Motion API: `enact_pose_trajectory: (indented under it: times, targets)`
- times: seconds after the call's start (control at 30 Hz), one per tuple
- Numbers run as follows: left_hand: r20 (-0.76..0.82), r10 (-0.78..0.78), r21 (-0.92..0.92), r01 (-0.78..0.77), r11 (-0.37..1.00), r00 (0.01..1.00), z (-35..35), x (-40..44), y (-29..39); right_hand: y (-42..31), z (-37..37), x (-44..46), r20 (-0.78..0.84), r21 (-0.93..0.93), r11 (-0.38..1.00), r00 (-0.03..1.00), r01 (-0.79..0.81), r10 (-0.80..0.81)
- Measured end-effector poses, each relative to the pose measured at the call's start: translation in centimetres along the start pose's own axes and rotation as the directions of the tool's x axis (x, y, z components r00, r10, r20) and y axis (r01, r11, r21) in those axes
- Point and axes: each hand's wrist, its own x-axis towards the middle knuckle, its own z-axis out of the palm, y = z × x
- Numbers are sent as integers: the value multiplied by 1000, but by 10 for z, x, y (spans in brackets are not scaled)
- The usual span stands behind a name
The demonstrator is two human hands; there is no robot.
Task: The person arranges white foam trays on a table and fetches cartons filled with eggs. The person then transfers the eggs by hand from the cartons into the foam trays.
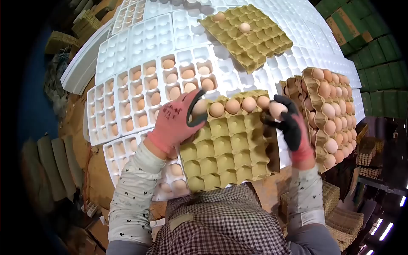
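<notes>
Left hand (180, 117): fingers curled round an egg (199, 107). Right hand (290, 127): thumb and fingers pinching another egg (278, 111), over carton edge (272, 146).

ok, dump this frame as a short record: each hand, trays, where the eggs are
left: left hand, pink-and-black glove, gripping one egg
right: right hand, same glove type, gripping another egg
near_tray: olive molded-pulp tray, egg row along far edge, nearer cups empty
far_tray: tilted pulp tray, two eggs seen
left_side: white egg trays, many cups filled
right_side: stacked pulp trays loaded with eggs
egg_total: cannot tell, partly hidden
</notes>
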Motion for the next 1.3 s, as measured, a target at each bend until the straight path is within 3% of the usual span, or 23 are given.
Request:
enact_pose_trajectory:
  times: [0.03, 0.07, 0.1, 0.17, 0.2, 0.23, 0.3, 0.33, 0.43, 0.5, 0.57, 0.63, 0.67, 0.73, 0.8, 0.83, 0.9, 0.97, 1.03, 1.1, 1.17, 1.23, 1.3]
  targets:
    - [161, -130, 33, 126, 991, 978, -5, 5, 5, -9, -1, 3, -45, -20, 1000, 999, -18, 17]
    - [178, -81, 182, 48, 982, 981, 2, 11, 8, -6, -13, 17, 13, -407, 910, 997, 75, -76]
    - [196, -32, 326, -34, 945, 980, 9, 17, 13, -2, -18, 29, 321, -871, 231, 857, 434, -403]
    - [311, -70, 510, -104, 854, 948, 22, 22, 31, -9, 16, 29, 106, -973, -220, 975, 62, -195]
    - [201, 75, 574, -179, 799, 977, 50, 11, 13, 1, 4, 40, 204, -939, -313, 964, 142, -173]
    - [336, -175, 713, -129, 689, 926, 45, 22, 37, -1, 3, 44, 208, -933, -330, 962, 141, -178]
    - [333, -178, 569, -46, 821, 926, 35, 26, 31, -4, 4, 51, 231, -918, -366, 955, 152, -184]
    - [376, -236, 511, 12, 859, 896, 21, 32, 32, -1, 0, 52, 216, -950, -271, 954, 156, -207]
    - [197, -319, 154, 292, 944, 927, 11, 39, -3, -4, 22, 45, 326, -945, -98, 922, 312, -210]
    - [-64, -309, 159, 316, 935, 949, 13, 58, -34, 1, 47, 37, 305, -903, -359, 940, 235, -153]
    - [-188, -348, 275, 390, 879, 918, 5, 87, -63, 11, 59, 41, 239, -883, -446, 957, 144, -163]
    - [-34, -480, 480, 436, 761, 877, -6, 115, -91, 1, 54, 47, 264, -893, -410, 953, 183, -150]
    - [6, -492, 496, 425, 757, 871, -11, 122, -106, -5, 47, 51, 256, -943, -262, 952, 208, -166]
    - [-143, -447, 445, 461, 768, 883, -13, 128, -131, -21, 51, 64, 228, -968, 72, 959, 242, -166]
    - [-314, -360, 442, 471, 763, 879, -17, 130, -154, -24, 70, 78, 293, -944, 83, 925, 321, -243]
    - [-286, -373, 467, 468, 750, 883, -24, 135, -161, -22, 81, 91, 320, -930, 88, 906, 356, -278]
    - [-72, -266, 608, 254, 752, 961, -24, 140, -184, -3, 108, 143, 437, -885, -28, 809, 465, -394]
    - [95, -302, 662, 167, 731, 949, -32, 152, -191, 8, 138, 194, 425, -896, -276, 848, 347, -315]
    - [1, -448, 390, 413, 823, 894, -58, 166, -184, 6, 152, 240, 462, -816, -456, 875, 355, -145]
    - [-232, -452, 130, 488, 863, 862, -56, 161, -223, -5, 158, 271, 688, -696, -421, 708, 582, -158]
    - [-405, -330, 277, 459, 844, 853, -34, 150, -271, -13, 169, 303, 832, -551, -316, 537, 772, -138]
    - [-533, -280, 258, 469, 845, 798, -15, 138, -275, -7, 174, 324, 872, -487, -337, 473, 806, -127]
    - [-560, -140, 413, 422, 807, 816, -5, 138, -272, 12, 164, 355, 919, -389, -413, 381, 823, -105]
